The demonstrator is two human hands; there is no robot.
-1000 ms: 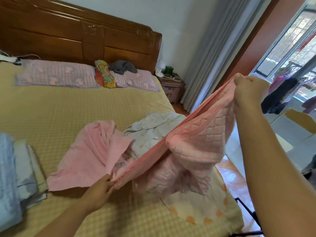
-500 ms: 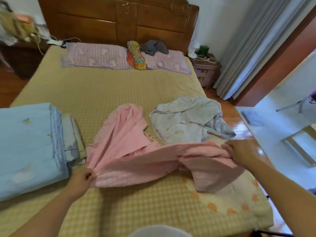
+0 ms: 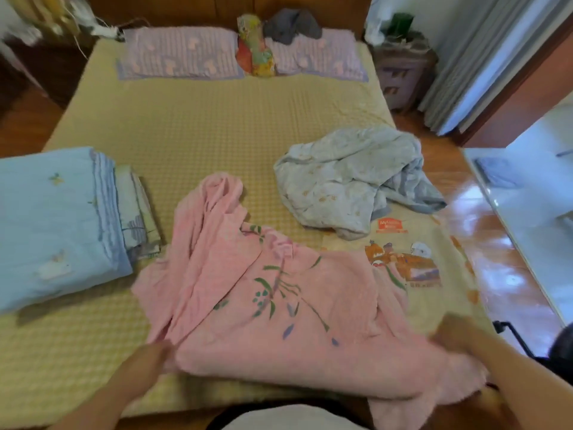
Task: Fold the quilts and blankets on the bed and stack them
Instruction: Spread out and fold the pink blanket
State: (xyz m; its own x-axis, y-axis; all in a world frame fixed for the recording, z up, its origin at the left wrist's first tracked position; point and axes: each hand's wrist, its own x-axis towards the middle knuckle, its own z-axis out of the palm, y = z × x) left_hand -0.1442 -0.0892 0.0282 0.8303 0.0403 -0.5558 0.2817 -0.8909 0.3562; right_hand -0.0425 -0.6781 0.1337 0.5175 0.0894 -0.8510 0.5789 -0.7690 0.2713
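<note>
The pink blanket (image 3: 266, 308) lies rumpled on the bed (image 3: 217, 119) at about six o'clock, its near edge drawn taut between both hands, probably to spread it flat before the first fold. The left hand (image 3: 148, 360) at seven o'clock and the right hand (image 3: 459, 336) at four o'clock each grip a corner, though blur hides the fingers. A crumpled grey quilt (image 3: 350, 181) waits at two o'clock; the folded blue stack (image 3: 52, 218) sits at nine o'clock.

Blurred hands, cropped edges
Both hands, left hand (image 3: 148, 358) and right hand (image 3: 459, 336), smear; lower-right pink blanket (image 3: 263, 305) corner runs off-frame.
</note>
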